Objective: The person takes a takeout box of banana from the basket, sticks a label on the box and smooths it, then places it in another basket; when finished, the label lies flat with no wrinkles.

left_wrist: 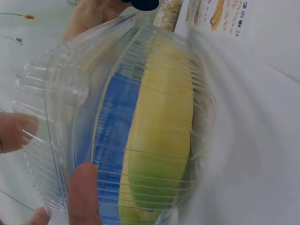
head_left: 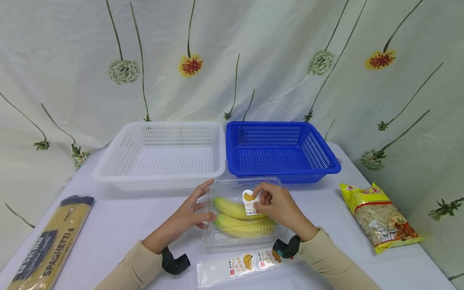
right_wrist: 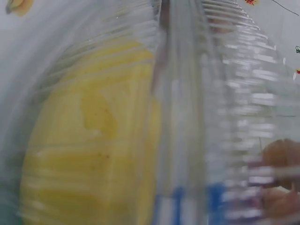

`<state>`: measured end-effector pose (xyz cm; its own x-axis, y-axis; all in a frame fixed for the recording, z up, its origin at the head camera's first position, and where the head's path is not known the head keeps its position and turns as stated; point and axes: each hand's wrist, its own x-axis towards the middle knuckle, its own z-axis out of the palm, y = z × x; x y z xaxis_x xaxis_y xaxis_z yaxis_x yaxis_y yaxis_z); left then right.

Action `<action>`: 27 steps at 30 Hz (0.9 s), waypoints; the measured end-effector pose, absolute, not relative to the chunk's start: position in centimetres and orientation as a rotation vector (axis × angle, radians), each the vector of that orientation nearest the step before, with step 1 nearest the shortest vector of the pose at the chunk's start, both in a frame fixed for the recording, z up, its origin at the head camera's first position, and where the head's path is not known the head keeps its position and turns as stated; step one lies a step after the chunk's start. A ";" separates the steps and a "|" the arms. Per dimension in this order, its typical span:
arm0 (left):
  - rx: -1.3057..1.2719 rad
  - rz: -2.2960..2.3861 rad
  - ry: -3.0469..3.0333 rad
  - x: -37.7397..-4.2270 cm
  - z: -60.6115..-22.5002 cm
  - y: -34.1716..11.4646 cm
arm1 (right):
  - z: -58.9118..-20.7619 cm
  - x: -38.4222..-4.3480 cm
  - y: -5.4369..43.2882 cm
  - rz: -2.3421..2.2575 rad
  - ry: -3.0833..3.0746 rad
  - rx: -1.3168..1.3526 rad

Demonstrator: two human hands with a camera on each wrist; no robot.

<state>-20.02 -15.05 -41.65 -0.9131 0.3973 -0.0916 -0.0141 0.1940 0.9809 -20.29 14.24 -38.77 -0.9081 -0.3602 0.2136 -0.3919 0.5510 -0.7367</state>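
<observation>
Banana label [head_left: 250,207] lies over the lid of a clear container [head_left: 228,188], near its middle and toward the right, above two yellow bananas [head_left: 243,230] with greenish ends seen through the plastic. Right hand [head_left: 279,201] has its fingers curled in, forefinger and thumb seeming to pinch the label's right edge; the label extends leftward from those tips, probably so its printed face sits flat and unobstructed. Can't tell how much of it adheres. Left hand [head_left: 189,213] grips the container's left side, thumb [left_wrist: 84,194] against the ribbed wall and fingers at the lid's edge, presumably to steady light plastic while the other works. On the near side, just beside the container, a strip of labels [head_left: 214,274], likely set there for short reach; right wrist hides part of it. Beyond: white basket [head_left: 156,177] and blue basket [head_left: 282,172] side by side. Outermost on the white table [head_left: 127,225]: spaghetti pack [head_left: 54,241] far left, yellow-topped bag [head_left: 380,219] far right.
</observation>
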 end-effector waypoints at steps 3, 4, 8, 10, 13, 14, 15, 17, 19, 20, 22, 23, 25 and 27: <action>0.358 1.771 2.152 -20.0 -41.6 -15.0 | -38.9 -20.4 14.2 1.260 -2.748 0.695; 0.356 1.770 2.154 -20.0 -41.6 -15.0 | -38.9 -20.4 14.2 1.240 -2.754 0.706; 0.355 1.773 2.151 -19.9 -41.6 -14.9 | -38.9 -20.4 14.2 1.188 -2.780 0.740; 0.354 1.779 2.146 -19.8 -41.6 -14.9 | -38.8 -20.5 14.3 1.160 -2.790 0.764; 0.351 1.792 2.133 -19.7 -41.5 -14.9 | -38.5 -20.4 14.5 1.147 -2.805 0.804; 0.349 1.795 2.130 -19.7 -41.5 -14.9 | -38.4 -20.4 14.7 1.169 -2.810 0.822; 0.347 1.796 2.129 -19.6 -41.5 -14.8 | -38.2 -20.3 14.9 1.204 -2.817 0.834; 0.346 1.797 2.129 -19.6 -41.5 -14.9 | -37.7 -20.3 15.4 1.317 -2.822 0.865; 0.349 1.794 2.132 -19.6 -41.5 -14.8 | -37.2 -20.5 16.2 1.475 -2.811 0.906; 0.352 1.789 2.135 -19.6 -41.5 -14.8 | -37.0 -20.7 16.7 1.551 -2.801 0.921; 0.355 1.779 2.143 -19.6 -41.4 -14.8 | -36.5 -21.0 17.7 1.680 -2.770 0.953; 0.360 1.774 2.147 -19.6 -41.4 -14.8 | -36.2 -21.2 18.3 1.742 -2.752 0.963; 0.371 1.767 2.150 -19.7 -41.4 -14.8 | -35.7 -21.6 19.4 1.838 -2.702 0.974; 0.378 1.764 2.152 -19.7 -41.4 -14.8 | -35.3 -21.9 20.6 1.931 -2.634 0.969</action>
<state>-19.74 -14.80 -41.45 -0.9096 0.4064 -0.0868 -0.0053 0.1974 0.9803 -21.94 20.57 -35.28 -0.8060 -0.5808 0.1145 -0.2838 0.2093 -0.9358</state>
